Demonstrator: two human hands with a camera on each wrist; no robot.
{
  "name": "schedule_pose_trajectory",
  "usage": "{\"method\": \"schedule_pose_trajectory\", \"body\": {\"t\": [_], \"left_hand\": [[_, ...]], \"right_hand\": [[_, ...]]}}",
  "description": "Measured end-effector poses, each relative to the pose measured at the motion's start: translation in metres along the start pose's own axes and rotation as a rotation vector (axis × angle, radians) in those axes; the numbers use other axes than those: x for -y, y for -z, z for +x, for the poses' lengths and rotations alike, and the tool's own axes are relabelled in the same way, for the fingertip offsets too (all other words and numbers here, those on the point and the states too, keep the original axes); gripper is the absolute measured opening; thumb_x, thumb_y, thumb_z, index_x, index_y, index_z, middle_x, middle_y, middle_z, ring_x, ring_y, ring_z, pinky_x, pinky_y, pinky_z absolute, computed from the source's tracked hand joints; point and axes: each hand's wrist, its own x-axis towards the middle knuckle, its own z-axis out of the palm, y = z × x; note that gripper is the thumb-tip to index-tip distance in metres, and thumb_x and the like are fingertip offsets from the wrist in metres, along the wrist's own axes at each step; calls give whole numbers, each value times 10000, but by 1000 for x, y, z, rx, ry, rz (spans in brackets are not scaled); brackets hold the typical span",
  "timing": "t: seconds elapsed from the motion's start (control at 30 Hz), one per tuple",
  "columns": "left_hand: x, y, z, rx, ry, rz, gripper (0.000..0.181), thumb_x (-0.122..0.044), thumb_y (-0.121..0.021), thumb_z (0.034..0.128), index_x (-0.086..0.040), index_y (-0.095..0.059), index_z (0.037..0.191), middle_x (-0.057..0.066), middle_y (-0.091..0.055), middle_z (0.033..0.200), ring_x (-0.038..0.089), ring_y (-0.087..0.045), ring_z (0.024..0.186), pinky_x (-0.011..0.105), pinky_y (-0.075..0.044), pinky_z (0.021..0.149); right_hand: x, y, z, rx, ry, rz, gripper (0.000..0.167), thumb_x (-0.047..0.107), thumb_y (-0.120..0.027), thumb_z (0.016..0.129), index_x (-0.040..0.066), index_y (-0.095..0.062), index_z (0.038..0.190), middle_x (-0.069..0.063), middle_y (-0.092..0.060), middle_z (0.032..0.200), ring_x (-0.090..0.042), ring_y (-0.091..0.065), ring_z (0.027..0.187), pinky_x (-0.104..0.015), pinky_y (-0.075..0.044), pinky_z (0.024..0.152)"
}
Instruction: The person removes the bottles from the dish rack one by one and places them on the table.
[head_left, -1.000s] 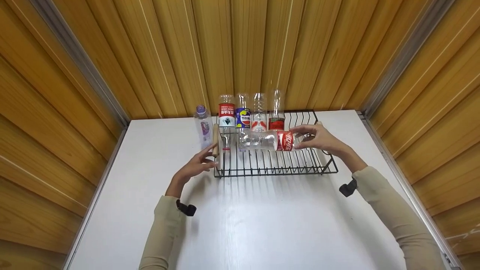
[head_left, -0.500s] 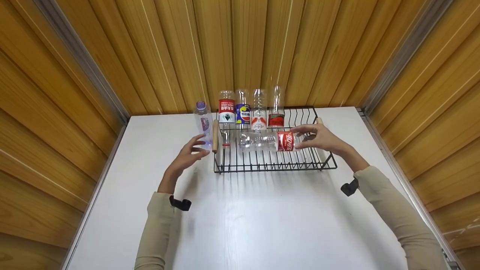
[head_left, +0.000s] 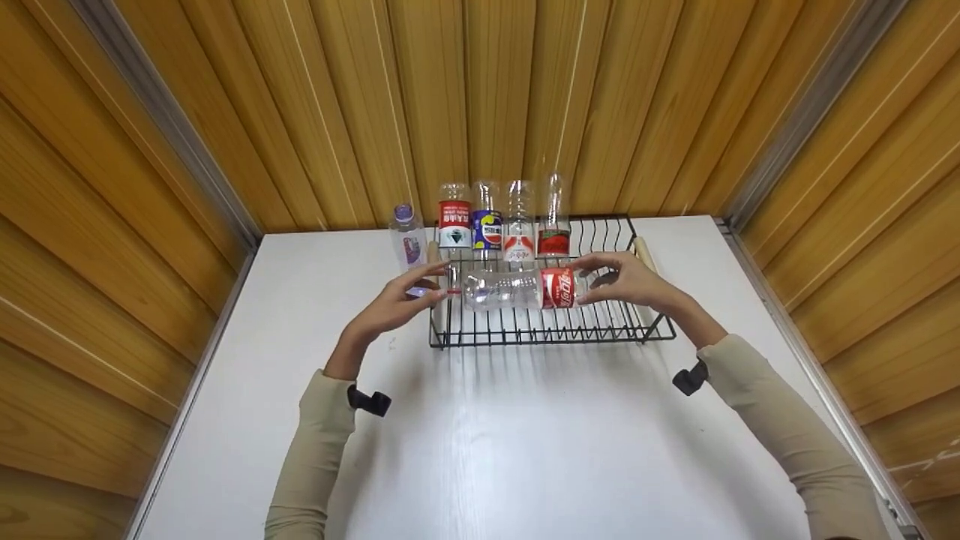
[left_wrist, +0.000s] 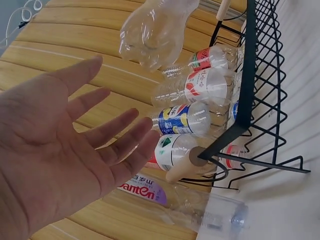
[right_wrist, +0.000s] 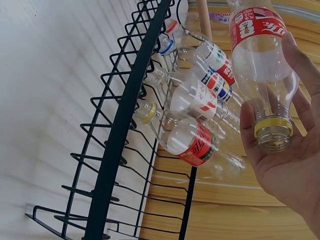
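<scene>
My right hand (head_left: 634, 281) pinches a clear plastic cola bottle (head_left: 517, 289) with a red label near its neck. The bottle lies sideways in the air above the black wire rack (head_left: 551, 341). In the right wrist view its uncapped mouth (right_wrist: 274, 142), with a yellow ring, points toward my palm. My left hand (head_left: 397, 304) is near the bottle's base, fingers spread and extended. The left wrist view shows a gap between those fingers (left_wrist: 95, 102) and the base (left_wrist: 152, 37). Part of the rack's left wooden handle (head_left: 433, 251) is hidden behind my left hand.
Several bottles stand neck-down along the rack's back, including a red-and-white labelled bottle (head_left: 454, 223) and a blue-labelled bottle (head_left: 487, 229). A purple-labelled bottle (head_left: 410, 244) stands upright left of the rack. Wood-look panels (head_left: 495, 90) rise behind the white table (head_left: 480, 450).
My left hand leaves the rack's wooden handle, moves left, then comes back right toward the bottle's base. The cola bottle shifts slightly left with my right hand.
</scene>
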Motion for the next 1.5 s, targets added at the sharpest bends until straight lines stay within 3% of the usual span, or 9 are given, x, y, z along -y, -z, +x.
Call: {"method": "schedule_pose_trajectory", "body": {"t": [0.23, 0.47, 0.6, 0.83, 1.03, 1.23, 1.4, 1.5], "left_hand": [[-6, -9, 9, 154, -72, 9, 602, -234, -603, 1039, -164, -373, 1591, 136, -448, 1580, 366, -518, 1367, 537, -486, 1092], [-6, -19, 16, 213, -117, 0, 618, -149, -650, 1005, -129, -404, 1572, 152, -500, 1544, 348, -567, 1284, 441, -544, 1016], [-7, -23, 20, 217, -139, 39, 626, -143, -682, 982, -133, -433, 1556, 135, -532, 1525, 313, -602, 1206, 388, -571, 951], [-11, -32, 24, 204, -171, 147, 665, -120, -760, 915, -106, -486, 1520, 118, -556, 1509, 310, -577, 1310, 439, -556, 1006], [-11, -36, 23, 185, -134, 240, 704, -170, -805, 882, -183, -505, 1519, 116, -528, 1531, 331, -519, 1365, 524, -495, 1075], [-8, -36, 26, 162, -156, 212, 669, -153, -779, 904, -136, -504, 1514, 143, -535, 1519, 362, -514, 1377, 537, -476, 1100], [-4, -33, 27, 114, -170, 227, 640, -149, -796, 886, -185, -558, 1478, 117, -569, 1489, 342, -491, 1404, 520, -452, 1133], [0, -31, 25, 96, -173, 211, 624, -141, -800, 881, -168, -575, 1462, 135, -554, 1496, 348, -471, 1423, 510, -483, 1107]], "right_hand": [[2, -9, 2, 15, 49, 31, 570, 83, -877, 782, 68, -675, 1315, -86, -685, 1302, -227, -622, 1130, -245, -570, 928], [5, -15, -1, 6, 84, 23, 605, 106, -897, 762, 78, -674, 1323, -59, -698, 1299, -175, -609, 1134, -265, -568, 948], [7, -17, -2, -20, 119, -14, 599, 107, -914, 735, 102, -700, 1294, -82, -705, 1293, -107, -605, 1120, -291, -567, 968], [9, -22, -2, -37, 191, -89, 593, 137, -938, 701, 124, -726, 1255, -105, -706, 1279, -126, -644, 1116, -285, -577, 940], [6, -25, 1, -46, 284, -196, 620, 122, -948, 654, 93, -729, 1234, -110, -708, 1300, -270, -649, 1104, -383, -577, 869], [8, -25, 2, -52, 288, -273, 672, 35, -936, 633, 24, -694, 1260, -166, -694, 1296, -196, -626, 1078, -452, -589, 871], [24, -19, -3, -45, 287, -223, 653, -30, -899, 682, -60, -646, 1283, -246, -689, 1241, -368, -641, 1061, -585, -570, 877], [27, -11, -8, -70, 252, -207, 632, -30, -882, 717, -73, -631, 1295, -249, -687, 1245, -313, -658, 1070, -572, -568, 898]]}}
